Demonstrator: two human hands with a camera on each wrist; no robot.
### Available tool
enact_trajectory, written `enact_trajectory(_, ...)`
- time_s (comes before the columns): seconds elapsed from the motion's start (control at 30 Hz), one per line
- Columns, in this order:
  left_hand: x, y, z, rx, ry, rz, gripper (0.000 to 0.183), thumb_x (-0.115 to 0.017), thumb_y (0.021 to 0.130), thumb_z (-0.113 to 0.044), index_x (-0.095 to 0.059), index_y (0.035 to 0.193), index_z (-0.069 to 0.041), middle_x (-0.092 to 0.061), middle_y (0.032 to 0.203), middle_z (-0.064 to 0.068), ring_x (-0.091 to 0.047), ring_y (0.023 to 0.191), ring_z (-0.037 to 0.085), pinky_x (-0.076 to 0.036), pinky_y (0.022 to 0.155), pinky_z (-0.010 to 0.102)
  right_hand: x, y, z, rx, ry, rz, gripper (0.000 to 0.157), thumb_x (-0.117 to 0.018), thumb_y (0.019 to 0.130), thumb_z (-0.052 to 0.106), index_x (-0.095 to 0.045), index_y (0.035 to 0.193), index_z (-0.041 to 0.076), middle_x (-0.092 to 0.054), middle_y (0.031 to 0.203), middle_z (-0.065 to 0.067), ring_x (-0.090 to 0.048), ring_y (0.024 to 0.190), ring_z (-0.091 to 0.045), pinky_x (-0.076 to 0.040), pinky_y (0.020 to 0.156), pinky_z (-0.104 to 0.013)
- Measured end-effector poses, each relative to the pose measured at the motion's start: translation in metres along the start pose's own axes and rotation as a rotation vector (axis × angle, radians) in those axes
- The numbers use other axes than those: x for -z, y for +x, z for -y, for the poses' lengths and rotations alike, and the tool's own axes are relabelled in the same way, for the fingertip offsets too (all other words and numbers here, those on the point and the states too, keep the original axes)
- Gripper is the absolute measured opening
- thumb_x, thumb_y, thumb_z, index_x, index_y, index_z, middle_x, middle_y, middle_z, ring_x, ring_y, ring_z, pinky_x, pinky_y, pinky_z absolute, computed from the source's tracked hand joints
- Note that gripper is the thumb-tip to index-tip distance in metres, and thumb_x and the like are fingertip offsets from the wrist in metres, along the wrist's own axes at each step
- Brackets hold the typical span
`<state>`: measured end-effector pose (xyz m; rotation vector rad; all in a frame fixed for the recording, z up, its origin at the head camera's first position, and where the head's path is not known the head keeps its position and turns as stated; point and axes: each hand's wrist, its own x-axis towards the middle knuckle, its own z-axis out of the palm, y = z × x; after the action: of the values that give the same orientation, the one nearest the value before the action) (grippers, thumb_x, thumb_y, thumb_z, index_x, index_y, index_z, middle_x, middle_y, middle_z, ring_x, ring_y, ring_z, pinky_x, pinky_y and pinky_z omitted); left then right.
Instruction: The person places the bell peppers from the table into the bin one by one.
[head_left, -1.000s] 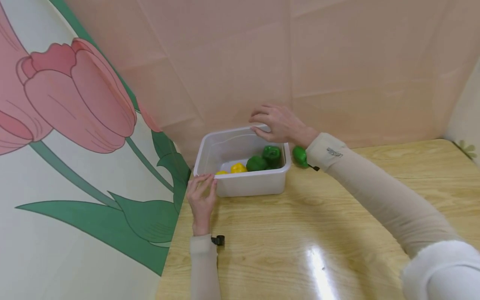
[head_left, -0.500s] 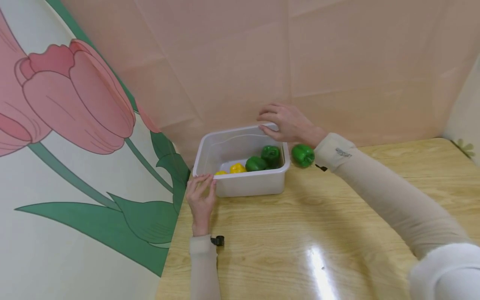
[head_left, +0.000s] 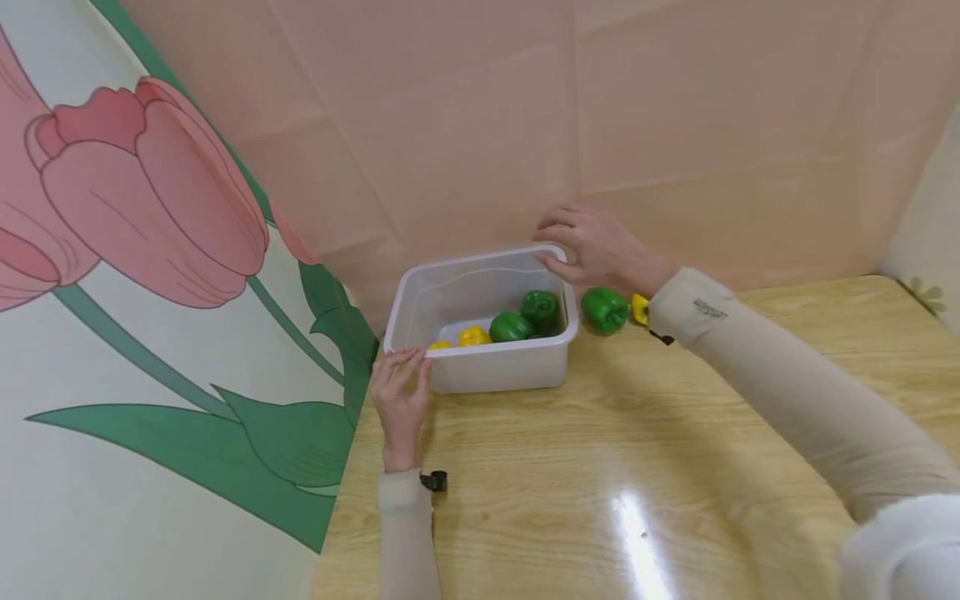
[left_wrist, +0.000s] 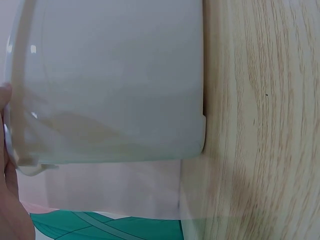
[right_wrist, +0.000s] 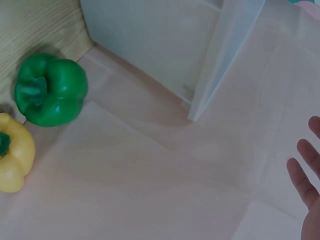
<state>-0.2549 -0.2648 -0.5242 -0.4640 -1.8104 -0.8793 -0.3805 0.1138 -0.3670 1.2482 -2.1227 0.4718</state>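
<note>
A light grey plastic bin (head_left: 498, 367) stands against the backdrop at the table's far left. In it lie green bell peppers (head_left: 511, 326) and yellow bell peppers (head_left: 474, 336), partly hidden by the front wall. My left hand (head_left: 401, 400) holds the rim at the near left corner; the left wrist view has the bin's outer wall (left_wrist: 115, 80) close up. Above the far right corner, my right hand (head_left: 600, 250) hovers with loosely bent fingers and nothing in them. To the bin's right, a green bell pepper (head_left: 604, 311) sits beside a yellow bell pepper (head_left: 640, 309), half covered by the right wrist.
The bin and loose peppers rest on a wood-grain table (head_left: 540, 467). A pinkish cloth backdrop (head_left: 465, 125) rises right behind the bin. On the left stands a wall (head_left: 165, 500) painted with tulips, along the table's side.
My right hand has drifted to the right from over the bin's far rim. Its sleeve now uncovers the loose green pepper and part of the yellow one. The left hand keeps its place.
</note>
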Motion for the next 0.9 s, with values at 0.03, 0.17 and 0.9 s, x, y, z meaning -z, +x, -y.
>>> enact_trajectory(0.03, 0.0, 0.0, -0.001, 0.0, -0.002, 0.001, 0.021, -0.09, 0.082, 0.003, -0.084, 0.102, 0.0, -0.079, 0.104, 0.017, -0.07, 0.102, 0.048, -0.05, 0.104, 0.064, 0.0, -0.002, -0.001, -0.001, 0.001, 0.001, 0.033, -0.074, 0.097, 0.028, -0.078, 0.116, 0.001, -0.074, 0.12, -0.017, -0.066, 0.114, -0.038, -0.057, 0.096, -0.056)
enact_trajectory(0.17, 0.0, 0.001, -0.001, 0.0, -0.005, 0.001, 0.02, -0.089, 0.084, 0.003, -0.085, 0.103, -0.001, -0.079, 0.104, 0.016, -0.07, 0.102, 0.048, -0.051, 0.104, 0.063, 0.001, -0.008, -0.003, -0.022, 0.0, 0.0, 0.033, -0.075, 0.097, 0.027, -0.077, 0.117, 0.001, -0.074, 0.12, -0.016, -0.066, 0.113, -0.037, -0.057, 0.094, -0.056)
enact_trajectory(0.9, -0.001, 0.002, -0.001, 0.002, -0.001, 0.008, 0.02, -0.088, 0.085, 0.002, -0.084, 0.104, 0.0, -0.079, 0.106, 0.016, -0.07, 0.103, 0.047, -0.05, 0.105, 0.065, 0.007, -0.04, -0.017, -0.105, -0.032, 0.013, 0.033, -0.08, 0.094, 0.023, -0.078, 0.119, 0.002, -0.073, 0.122, -0.019, -0.065, 0.115, -0.041, -0.055, 0.099, -0.061)
